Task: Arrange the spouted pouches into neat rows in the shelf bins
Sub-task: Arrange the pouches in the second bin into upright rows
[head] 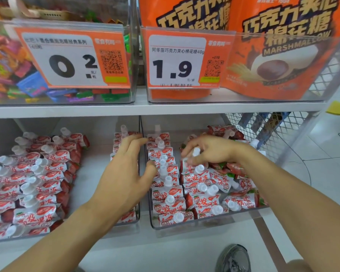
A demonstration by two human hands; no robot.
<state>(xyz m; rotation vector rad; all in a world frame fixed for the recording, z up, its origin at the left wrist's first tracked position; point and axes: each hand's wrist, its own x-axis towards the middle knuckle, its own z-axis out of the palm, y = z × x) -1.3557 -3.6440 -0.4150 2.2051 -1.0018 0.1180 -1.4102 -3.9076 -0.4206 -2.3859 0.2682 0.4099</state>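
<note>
Red-and-white spouted pouches fill two clear shelf bins on the lower shelf. The right bin (192,225) has a tidy row of pouches (168,193) along its left wall and a loose heap (224,185) to the right. My left hand (124,173) lies with straight fingers over the divider between the bins, its thumb touching that tidy row. My right hand (210,150) hovers over the heap and pinches the white cap of one pouch (195,152). The left bin (130,222) holds two rows of pouches (33,181) on its left side.
Above, a white shelf board (165,108) carries a clear bin of coloured candies (12,71) and a bin of orange marshmallow bags (273,55), each with a price tag. A wire mesh panel (273,130) closes the shelf's right end. My shoe (234,260) is on the floor below.
</note>
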